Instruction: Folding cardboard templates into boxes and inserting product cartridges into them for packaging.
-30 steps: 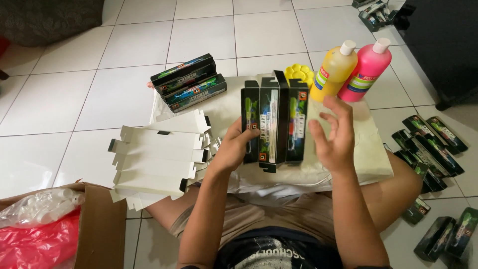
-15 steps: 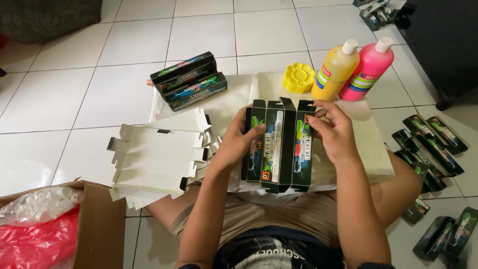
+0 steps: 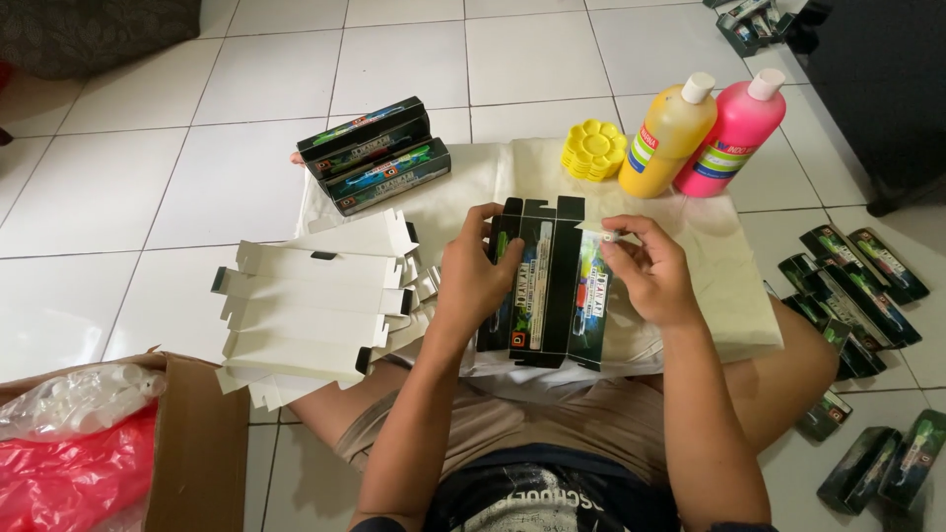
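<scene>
A flat, unfolded black carton blank (image 3: 548, 286) with colourful printed panels lies over my lap on a white cloth (image 3: 734, 286). My left hand (image 3: 478, 276) grips its left edge, fingers curled over the panel. My right hand (image 3: 645, 268) pinches the upper right flap of the same blank. A fan of white, face-down carton blanks (image 3: 315, 305) lies just to the left of my left hand.
Two folded black boxes (image 3: 376, 156) sit at the cloth's far left. A yellow paint palette (image 3: 594, 149), a yellow bottle (image 3: 668, 136) and a pink bottle (image 3: 734, 134) stand behind. Several finished boxes (image 3: 855, 296) lie on the tiles at right. A cardboard box (image 3: 192, 448) holds red plastic bags.
Both hands have pulled the blank closer and lower. My right hand, which was open above it, has come down and pinched the upper right flap.
</scene>
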